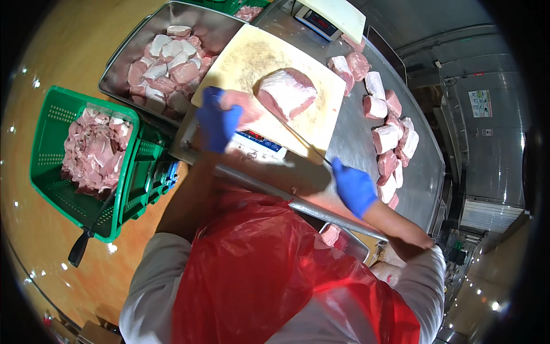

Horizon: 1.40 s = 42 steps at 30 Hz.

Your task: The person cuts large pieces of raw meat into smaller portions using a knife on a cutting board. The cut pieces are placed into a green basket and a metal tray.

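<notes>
My left hand [219, 119], in a blue glove, grips a pink slice of meat [245, 108] over the cutting board [238, 57]; both are somewhat blurred. In my right hand [353, 188], also blue-gloved, is a knife [302, 140]. Its long thin blade reaches up and left across the board, with the tip beside the large meat chunk [287, 94]. That chunk lies on the board with its pale fat side up, and neither hand touches it. Partly under the board's near edge sits a digital scale [263, 144].
Beyond my left hand, a steel tub [123, 66] holds many meat pieces. A green crate [43, 143] of trimmings stands at left, a black-handled tool [80, 249] hanging on it. Meat chunks [387, 137] line the steel table [352, 140] at right. Another scale [317, 24] stands far back.
</notes>
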{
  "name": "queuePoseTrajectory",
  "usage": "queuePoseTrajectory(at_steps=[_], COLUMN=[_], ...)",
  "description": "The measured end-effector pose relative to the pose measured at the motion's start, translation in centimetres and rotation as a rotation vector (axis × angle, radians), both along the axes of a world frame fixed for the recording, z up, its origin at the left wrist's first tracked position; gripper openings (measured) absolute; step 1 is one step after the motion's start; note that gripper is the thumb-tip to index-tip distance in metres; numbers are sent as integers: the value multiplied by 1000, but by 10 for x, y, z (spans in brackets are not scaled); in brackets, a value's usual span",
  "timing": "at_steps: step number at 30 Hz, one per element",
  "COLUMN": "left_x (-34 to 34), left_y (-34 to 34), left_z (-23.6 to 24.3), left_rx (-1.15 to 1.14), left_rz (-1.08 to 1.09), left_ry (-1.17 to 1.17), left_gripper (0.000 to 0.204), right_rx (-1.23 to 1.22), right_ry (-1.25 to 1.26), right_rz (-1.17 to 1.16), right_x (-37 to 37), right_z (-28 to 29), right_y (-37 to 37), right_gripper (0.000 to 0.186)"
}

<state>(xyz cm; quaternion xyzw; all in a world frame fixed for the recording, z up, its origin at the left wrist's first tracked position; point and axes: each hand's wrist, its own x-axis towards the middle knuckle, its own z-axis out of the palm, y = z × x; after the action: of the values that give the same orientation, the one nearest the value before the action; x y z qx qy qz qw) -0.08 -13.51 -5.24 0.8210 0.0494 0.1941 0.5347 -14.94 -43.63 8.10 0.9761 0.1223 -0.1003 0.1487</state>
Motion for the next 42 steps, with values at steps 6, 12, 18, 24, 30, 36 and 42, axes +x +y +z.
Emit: queuePoseTrajectory(at_steps=[6, 12, 18, 24, 30, 36, 42], left_x=[-36, -66, 40, 87, 83, 82, 174], left_y=[196, 267, 165, -26, -115, -92, 41], left_z=[64, 118, 175, 160, 99, 94, 95], left_rx=[49, 1195, 553, 616, 871, 1064, 1415], left_rz=[13, 986, 141, -576, -922, -873, -81], left_ry=[48, 229, -359, -219, 222, -8, 202], left_gripper=[36, 55, 49, 75, 114, 56, 69], right_rx=[48, 800, 1164, 1256, 1277, 664, 638], right_ry=[112, -360, -479, -579, -489, -545, -900], right_rz=[-166, -480, -653, -635, -730, -786, -1265], right_x=[-56, -76, -45, -42, -60, -106, -288], right_z=[59, -34, -29, -11, -22, -54, -91], right_y=[-68, -43, -18, -28, -10, -62, -140], right_gripper=[22, 26, 23, 21, 22, 25, 22])
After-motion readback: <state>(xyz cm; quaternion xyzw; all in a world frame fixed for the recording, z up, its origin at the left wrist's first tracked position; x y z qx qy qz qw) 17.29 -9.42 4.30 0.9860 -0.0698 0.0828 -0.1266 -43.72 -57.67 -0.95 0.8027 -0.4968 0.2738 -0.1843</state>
